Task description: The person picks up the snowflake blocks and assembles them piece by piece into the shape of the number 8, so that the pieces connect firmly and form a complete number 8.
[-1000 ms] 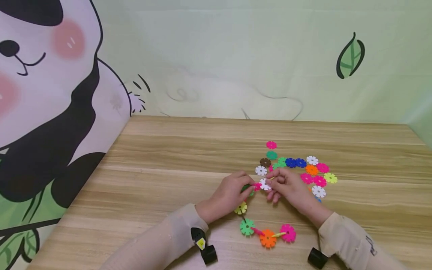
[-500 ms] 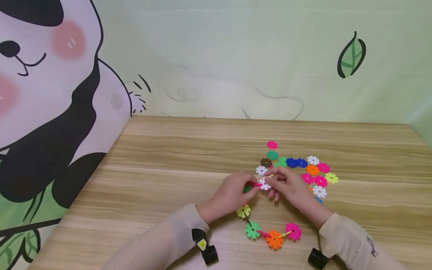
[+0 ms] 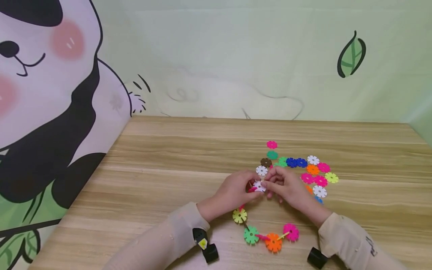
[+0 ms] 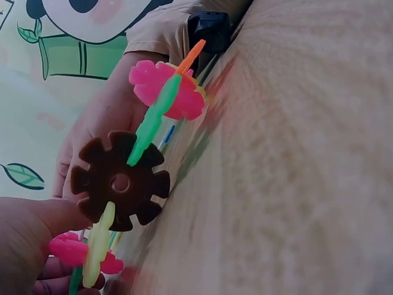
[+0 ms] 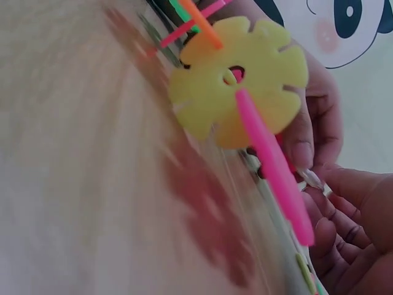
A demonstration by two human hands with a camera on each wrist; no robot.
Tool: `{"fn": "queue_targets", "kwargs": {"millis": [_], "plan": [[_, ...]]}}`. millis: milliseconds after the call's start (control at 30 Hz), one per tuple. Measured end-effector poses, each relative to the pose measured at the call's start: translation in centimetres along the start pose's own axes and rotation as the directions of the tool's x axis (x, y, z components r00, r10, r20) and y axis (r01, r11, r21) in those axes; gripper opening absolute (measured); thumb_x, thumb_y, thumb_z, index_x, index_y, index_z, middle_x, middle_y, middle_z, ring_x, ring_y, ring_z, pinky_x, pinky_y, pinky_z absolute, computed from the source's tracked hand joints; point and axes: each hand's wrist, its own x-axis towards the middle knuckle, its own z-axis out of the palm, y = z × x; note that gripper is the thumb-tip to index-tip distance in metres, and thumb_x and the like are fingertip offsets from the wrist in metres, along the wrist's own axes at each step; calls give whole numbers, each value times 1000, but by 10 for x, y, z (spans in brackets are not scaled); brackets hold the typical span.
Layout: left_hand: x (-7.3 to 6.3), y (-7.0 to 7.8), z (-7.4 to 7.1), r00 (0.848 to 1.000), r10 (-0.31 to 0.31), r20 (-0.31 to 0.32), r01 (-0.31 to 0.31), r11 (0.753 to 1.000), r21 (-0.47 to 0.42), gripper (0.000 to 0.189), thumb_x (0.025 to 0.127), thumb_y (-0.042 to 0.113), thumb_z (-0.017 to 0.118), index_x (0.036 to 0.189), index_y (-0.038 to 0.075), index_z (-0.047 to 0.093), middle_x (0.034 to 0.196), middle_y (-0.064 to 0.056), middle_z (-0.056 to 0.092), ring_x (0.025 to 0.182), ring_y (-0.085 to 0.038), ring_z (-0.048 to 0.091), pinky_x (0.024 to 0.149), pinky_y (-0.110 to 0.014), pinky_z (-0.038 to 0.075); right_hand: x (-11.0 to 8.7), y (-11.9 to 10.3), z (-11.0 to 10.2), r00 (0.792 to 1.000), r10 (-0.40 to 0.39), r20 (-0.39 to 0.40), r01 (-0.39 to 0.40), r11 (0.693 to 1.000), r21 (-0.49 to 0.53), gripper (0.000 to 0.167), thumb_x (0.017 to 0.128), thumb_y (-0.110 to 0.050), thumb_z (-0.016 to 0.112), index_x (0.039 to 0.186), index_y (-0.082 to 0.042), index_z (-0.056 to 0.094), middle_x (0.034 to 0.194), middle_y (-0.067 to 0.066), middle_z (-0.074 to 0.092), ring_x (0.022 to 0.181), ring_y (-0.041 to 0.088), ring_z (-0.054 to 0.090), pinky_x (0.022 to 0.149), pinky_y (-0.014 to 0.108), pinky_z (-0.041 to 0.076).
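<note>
Both hands meet over the table at a chain of interlocking plastic snowflake discs. My left hand (image 3: 233, 191) pinches the chain near a pink disc (image 3: 252, 189). Between the fingertips of my right hand (image 3: 290, 187) is a white snowflake disc (image 3: 259, 186), up against the left fingers. From the left hand the chain hangs down through a yellow disc (image 3: 239, 216), a green disc (image 3: 251, 235), an orange disc (image 3: 273, 243) and a pink end disc. A brown disc (image 4: 120, 181) of the chain shows in the left wrist view. Fingers partly cover the joint.
Loose snowflake discs lie beyond and right of the hands, among them a dark blue disc (image 3: 291, 162), a white disc (image 3: 319, 191) and a pink disc (image 3: 271, 144). The wooden table (image 3: 162, 157) ends at a printed backdrop (image 3: 216, 56).
My right hand's fingers and the white disc have shifted slightly left, closer to the left fingers. The hanging chain has swung right, then back a little left. The loose discs stay put.
</note>
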Motion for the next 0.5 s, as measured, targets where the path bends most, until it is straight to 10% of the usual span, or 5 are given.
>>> {"fn": "queue_targets", "kwargs": {"millis": [500], "plan": [[-1, -3, -4, 999, -41, -8, 41, 999, 22, 32, 84, 23, 74, 110, 8, 66, 90, -3, 63, 78, -10, 53, 68, -17, 44, -2, -8, -28, 984, -64, -164, -19, 887, -461, 19, 87, -13, 70, 102, -2, 66, 89, 9, 69, 79, 17, 60, 67, 22, 51]]}}
